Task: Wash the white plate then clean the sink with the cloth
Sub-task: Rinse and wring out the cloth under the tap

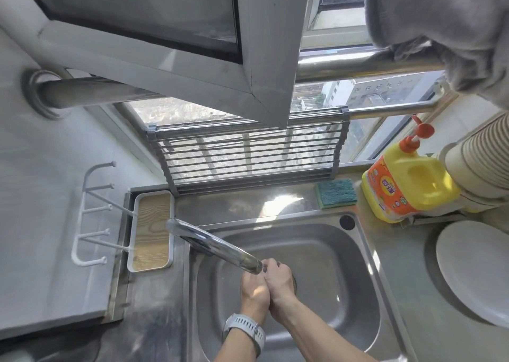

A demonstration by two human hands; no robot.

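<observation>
While both hands meet over the sink under the faucet, I see the left hand and right hand pressed together, fingers curled — whether they grip anything I cannot tell. White plate lies on the bench, right of the sink — cloth hangs above.

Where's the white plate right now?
In the head view the white plate lies on the counter at the right edge, right of the sink and just in front of the yellow detergent bottle. Neither hand touches it.
</observation>
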